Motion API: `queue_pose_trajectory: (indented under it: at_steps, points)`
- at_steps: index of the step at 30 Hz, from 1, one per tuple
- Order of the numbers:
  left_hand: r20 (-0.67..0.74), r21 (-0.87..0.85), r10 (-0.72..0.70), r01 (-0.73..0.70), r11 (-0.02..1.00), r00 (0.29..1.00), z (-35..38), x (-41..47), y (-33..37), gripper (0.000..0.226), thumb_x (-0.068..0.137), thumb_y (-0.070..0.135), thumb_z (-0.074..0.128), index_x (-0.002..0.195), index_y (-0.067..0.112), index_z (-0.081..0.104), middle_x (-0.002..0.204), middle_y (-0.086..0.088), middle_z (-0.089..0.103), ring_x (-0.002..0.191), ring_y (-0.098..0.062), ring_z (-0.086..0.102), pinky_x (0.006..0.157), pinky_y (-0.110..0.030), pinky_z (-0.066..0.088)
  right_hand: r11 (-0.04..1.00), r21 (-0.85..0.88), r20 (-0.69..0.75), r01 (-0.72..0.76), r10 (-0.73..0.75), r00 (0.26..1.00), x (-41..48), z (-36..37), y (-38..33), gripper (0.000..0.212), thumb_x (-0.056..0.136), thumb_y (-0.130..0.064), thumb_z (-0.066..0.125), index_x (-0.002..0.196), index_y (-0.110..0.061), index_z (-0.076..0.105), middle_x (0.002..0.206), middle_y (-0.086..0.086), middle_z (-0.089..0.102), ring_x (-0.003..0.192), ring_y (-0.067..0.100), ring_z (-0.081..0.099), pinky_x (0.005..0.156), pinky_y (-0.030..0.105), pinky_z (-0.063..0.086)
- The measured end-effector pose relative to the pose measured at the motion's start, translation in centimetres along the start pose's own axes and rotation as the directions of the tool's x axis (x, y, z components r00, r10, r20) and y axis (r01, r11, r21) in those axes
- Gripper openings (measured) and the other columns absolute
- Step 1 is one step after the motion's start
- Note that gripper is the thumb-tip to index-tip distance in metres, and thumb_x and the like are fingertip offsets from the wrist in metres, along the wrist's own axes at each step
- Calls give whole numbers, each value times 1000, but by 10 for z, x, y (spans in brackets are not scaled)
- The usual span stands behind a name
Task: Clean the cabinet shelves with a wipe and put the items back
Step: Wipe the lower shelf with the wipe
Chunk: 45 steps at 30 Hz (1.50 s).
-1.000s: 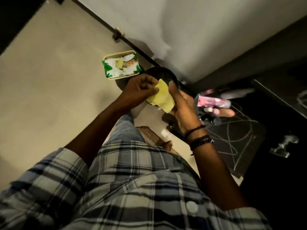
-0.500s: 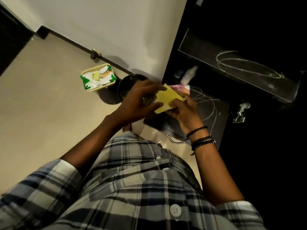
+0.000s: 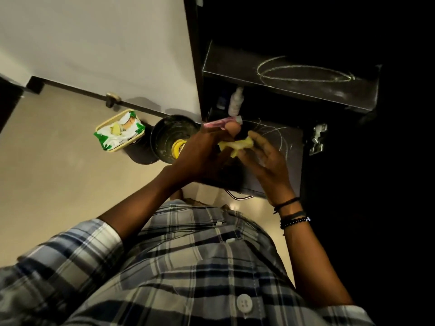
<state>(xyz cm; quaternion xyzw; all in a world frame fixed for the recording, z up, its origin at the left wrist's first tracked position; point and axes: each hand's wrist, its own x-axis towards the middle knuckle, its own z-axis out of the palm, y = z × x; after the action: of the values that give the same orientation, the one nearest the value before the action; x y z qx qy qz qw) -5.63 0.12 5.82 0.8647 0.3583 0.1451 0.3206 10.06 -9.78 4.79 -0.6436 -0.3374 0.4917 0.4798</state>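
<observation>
Left hand and right hand pinch wipe.

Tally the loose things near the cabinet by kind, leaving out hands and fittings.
Wipe: 1
Wipe pack: 1
Tray: 1
Tube: 1
Bottle: 1
Bin: 1
Yellow item in the bin, kind unclear: 1
Total: 7
</observation>
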Motion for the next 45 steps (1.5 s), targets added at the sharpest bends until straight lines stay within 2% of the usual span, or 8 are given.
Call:
queue_pose_trajectory:
  at_steps: [5, 12, 23, 30, 32, 35, 39, 45]
  points:
    - [68, -19, 3, -2, 1000, 998, 20, 8, 10, 23, 87, 28, 62, 108, 18, 64, 98, 2, 66, 79, -4, 56, 65, -18, 48, 943, -298, -163, 145, -200, 966, 1, -12, 25, 25, 82, -9, 70, 107, -16, 68, 100, -8, 67, 91, -2, 64, 81, 12, 50]
    - [121, 92, 100, -112, 989, 988, 39, 11, 29, 40, 87, 20, 58, 126, 13, 55, 125, -11, 58, 119, -26, 53, 99, -36, 42, 903, -377, -672, -205, -115, 731, 32, -74, 75, 20, 77, -8, 62, 94, -16, 71, 93, 6, 72, 85, 19, 65, 78, 26, 53]
    - [-142, 517, 423, -297, 802, 895, 9, 79, 46, 55, 97, 38, 43, 142, 11, 30, 150, -17, 29, 141, -32, 22, 115, -50, 23, 652, -724, -456, -227, -205, 866, 121, -82, 111, 18, 82, 1, 54, 96, -1, 65, 112, 16, 55, 97, 27, 50, 84, 35, 47]
    - [75, 607, 516, -450, 655, 853, -33, 165, 39, 54, 98, 45, 33, 138, 10, 41, 145, -15, 40, 137, -31, 32, 113, -41, 21, 540, -838, 31, 77, -94, 995, 101, -49, 140, 40, 94, -20, 39, 120, 3, 59, 127, 21, 59, 116, 37, 59, 100, 44, 48]
    - [112, 596, 458, -428, 680, 882, -40, 174, 34, 60, 96, 51, 30, 139, 11, 38, 144, -14, 42, 135, -29, 34, 110, -36, 20, 446, -879, 131, 166, -109, 985, 96, -61, 150, 54, 99, -30, 18, 133, -2, 48, 142, 13, 46, 127, 30, 50, 113, 26, 30]
    - [133, 553, 406, -407, 726, 904, -34, 168, 22, 71, 92, 62, 24, 142, 12, 33, 148, -13, 36, 140, -27, 25, 114, -41, 19, 537, -843, -55, -27, -35, 998, 95, -88, 147, 52, 95, -29, 37, 143, -8, 35, 150, 11, 35, 137, 30, 34, 114, 16, 5]
    - [137, 539, 422, -425, 727, 896, -35, 174, 19, 74, 88, 64, 32, 144, 15, 29, 151, -12, 28, 143, -29, 17, 116, -45, 19, 567, -790, -305, -233, -34, 952, 145, -103, 117, 39, 83, -27, 42, 118, -11, 49, 119, 12, 52, 111, 34, 51, 96, 35, 41]
    - [131, 534, 389, -395, 748, 912, -35, 175, 18, 77, 88, 65, 24, 142, 11, 29, 146, -15, 34, 137, -30, 22, 109, -47, 26, 541, -837, -105, -82, -12, 994, 165, -45, 146, 69, 92, -45, 12, 134, 3, 38, 137, 27, 47, 126, 41, 47, 116, 38, 15]
